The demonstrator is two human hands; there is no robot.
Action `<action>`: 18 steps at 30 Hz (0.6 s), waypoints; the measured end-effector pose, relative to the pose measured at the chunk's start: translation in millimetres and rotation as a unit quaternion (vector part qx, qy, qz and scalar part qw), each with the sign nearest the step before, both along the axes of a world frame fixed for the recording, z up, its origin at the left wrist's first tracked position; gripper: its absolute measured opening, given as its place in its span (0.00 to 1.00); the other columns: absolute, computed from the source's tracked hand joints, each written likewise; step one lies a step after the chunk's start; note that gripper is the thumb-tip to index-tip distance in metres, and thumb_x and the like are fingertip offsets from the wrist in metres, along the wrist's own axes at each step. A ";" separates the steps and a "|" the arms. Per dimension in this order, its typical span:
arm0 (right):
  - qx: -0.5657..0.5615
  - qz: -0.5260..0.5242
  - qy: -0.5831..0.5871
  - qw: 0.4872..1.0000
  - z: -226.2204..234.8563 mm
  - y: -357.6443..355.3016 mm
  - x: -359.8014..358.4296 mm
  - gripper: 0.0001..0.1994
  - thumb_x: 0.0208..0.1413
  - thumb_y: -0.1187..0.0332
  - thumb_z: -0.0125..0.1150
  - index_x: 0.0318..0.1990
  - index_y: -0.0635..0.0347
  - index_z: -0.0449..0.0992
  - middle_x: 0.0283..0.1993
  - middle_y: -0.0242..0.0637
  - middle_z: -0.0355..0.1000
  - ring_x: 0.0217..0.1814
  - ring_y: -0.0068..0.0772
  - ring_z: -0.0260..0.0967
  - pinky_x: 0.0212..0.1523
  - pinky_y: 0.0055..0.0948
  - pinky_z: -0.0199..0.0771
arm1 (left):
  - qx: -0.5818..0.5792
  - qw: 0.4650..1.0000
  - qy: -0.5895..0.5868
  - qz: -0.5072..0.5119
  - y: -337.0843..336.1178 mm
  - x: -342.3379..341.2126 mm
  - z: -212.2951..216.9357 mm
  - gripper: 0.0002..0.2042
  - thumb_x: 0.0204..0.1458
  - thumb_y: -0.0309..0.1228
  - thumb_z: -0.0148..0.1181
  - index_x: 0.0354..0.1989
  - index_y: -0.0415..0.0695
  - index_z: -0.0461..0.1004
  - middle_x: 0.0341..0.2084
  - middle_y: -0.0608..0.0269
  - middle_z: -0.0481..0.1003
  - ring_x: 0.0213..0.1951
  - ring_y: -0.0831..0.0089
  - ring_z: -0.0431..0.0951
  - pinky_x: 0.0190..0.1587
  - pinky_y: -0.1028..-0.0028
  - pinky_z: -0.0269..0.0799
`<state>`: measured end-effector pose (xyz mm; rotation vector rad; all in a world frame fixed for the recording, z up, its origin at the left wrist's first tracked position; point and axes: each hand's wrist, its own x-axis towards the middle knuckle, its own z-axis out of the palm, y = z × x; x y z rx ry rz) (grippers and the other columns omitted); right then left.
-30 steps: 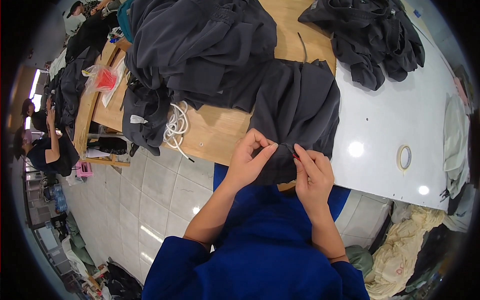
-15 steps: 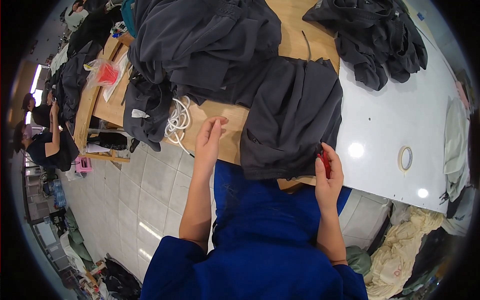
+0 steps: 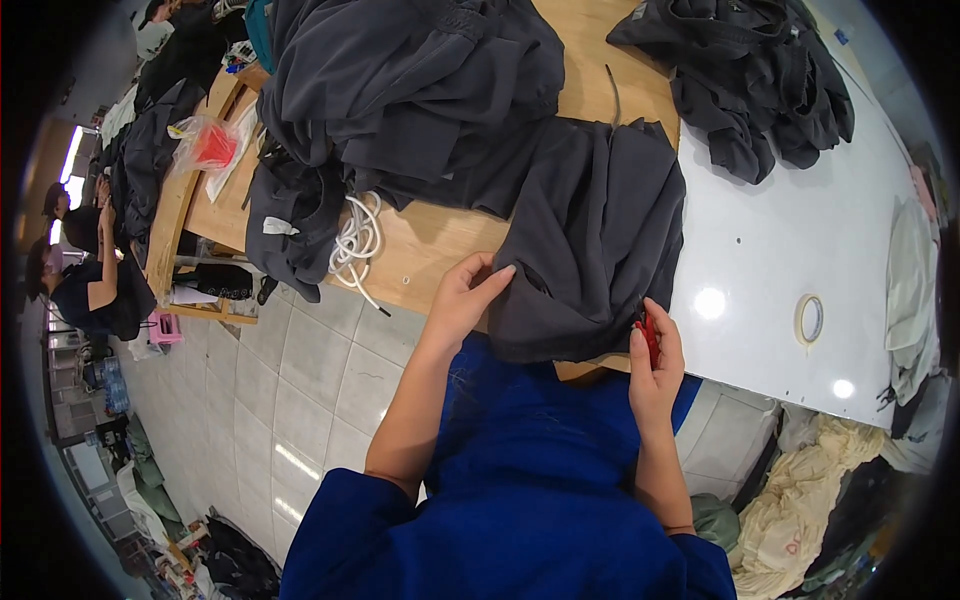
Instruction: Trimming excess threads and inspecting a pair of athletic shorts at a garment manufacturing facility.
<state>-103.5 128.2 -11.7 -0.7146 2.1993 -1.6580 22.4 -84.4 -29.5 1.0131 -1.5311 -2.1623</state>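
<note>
Landmark: dark garment (image 3: 598,240), spread on the wooden surface (image 3: 430,245), its near hem overhanging the near edge.

1. Right hand (image 3: 655,365): at the garment's near right corner. Fingers are closed on a small red tool (image 3: 649,335), apparently snips, its tip at the hem. Whether cloth is also pinched cannot be told.
2. Left hand (image 3: 465,297): at the garment's near left edge. Fingers are loosely together and extended, fingertips laid on the cloth; nothing is clamped.
3. White cord (image 3: 355,243): coiled left of the garment, touching a dark pile.
4. Large dark pile (image 3: 400,90): beyond and left of the garment, overlapping its far left side.
5. Tape roll (image 3: 808,318): right of the garment, well apart, on the white surface (image 3: 790,240).
6. Second dark heap (image 3: 745,70): beyond and right of the garment.
7. Red bag (image 3: 205,145): far left of the garment.

Handling note, as judgement: the hem is best kept flat and taut by the left hand, so that only loose thread, not fabric, is met by the tool.
</note>
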 end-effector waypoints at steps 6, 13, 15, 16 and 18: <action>-0.047 0.105 0.130 0.985 36.3 -22.1 2.1 0.16 0.48 0.80 0.59 0.46 0.63 0.76 0.37 0.39 0.70 0.33 0.32 0.67 0.36 0.22 0.66 | 0.033 0.997 0.074 0.011 15.7 -1.1 35.0 0.10 0.54 0.27 0.58 0.43 0.37 0.73 0.34 0.66 0.76 0.36 0.84 0.73 0.41 0.83 0.68; -0.001 0.136 0.303 0.943 56.4 -47.1 -3.3 0.14 0.44 0.76 0.63 0.42 0.57 0.79 0.30 0.33 0.69 0.27 0.30 0.62 0.28 0.26 0.61 | 0.057 0.995 0.076 0.022 28.7 -1.7 57.9 0.08 0.54 0.26 0.58 0.40 0.36 0.75 0.32 0.65 0.77 0.33 0.83 0.74 0.38 0.84 0.69; 0.003 0.133 0.304 0.943 58.9 -47.8 -3.8 0.14 0.44 0.75 0.63 0.42 0.57 0.79 0.30 0.33 0.69 0.26 0.30 0.62 0.28 0.26 0.61 | 0.049 0.996 0.078 0.016 29.8 -1.7 60.4 0.08 0.54 0.26 0.58 0.40 0.36 0.75 0.31 0.66 0.77 0.33 0.83 0.75 0.38 0.84 0.69; 0.007 0.128 0.305 0.944 59.5 -47.9 -3.8 0.14 0.45 0.75 0.63 0.42 0.57 0.79 0.30 0.33 0.68 0.26 0.30 0.62 0.27 0.26 0.61 | 0.049 0.996 0.078 0.016 30.6 -1.6 61.7 0.08 0.54 0.26 0.58 0.40 0.36 0.75 0.31 0.66 0.77 0.33 0.83 0.75 0.38 0.84 0.69; 0.008 0.126 0.301 0.945 58.9 -47.6 -3.0 0.14 0.45 0.75 0.63 0.42 0.57 0.79 0.30 0.33 0.69 0.26 0.30 0.62 0.27 0.26 0.61 | 0.046 0.994 0.097 0.019 32.4 -0.8 63.4 0.08 0.54 0.25 0.58 0.40 0.36 0.75 0.31 0.65 0.77 0.33 0.83 0.75 0.38 0.84 0.70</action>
